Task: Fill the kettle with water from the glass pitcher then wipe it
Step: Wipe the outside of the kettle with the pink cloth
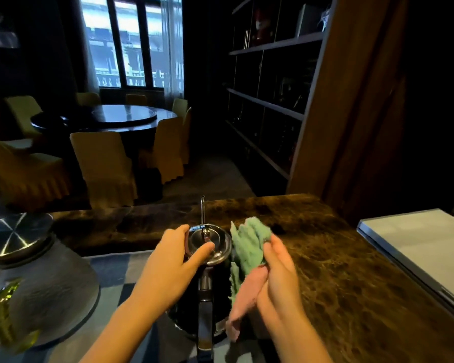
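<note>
- Looks like the wiping step: kettle [216, 292] at lower centre of the frame, with lid [210, 243] already on.
- Gripping the lid with the left hand [168, 265], thumb and fingers curled round its rim.
- Pinching a bunched green-and-pink cloth [247, 247] in the right hand [278, 281], just right of the kettle; contact unclear.
- Next, probably: pressing the cloth to the kettle's side and rubbing, steadying at the lid.

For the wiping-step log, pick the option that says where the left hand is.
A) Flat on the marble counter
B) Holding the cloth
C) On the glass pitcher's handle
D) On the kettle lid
D: the left hand has its thumb and fingers curled round the rim of the kettle lid, while the right hand holds the cloth beside the kettle.
</note>
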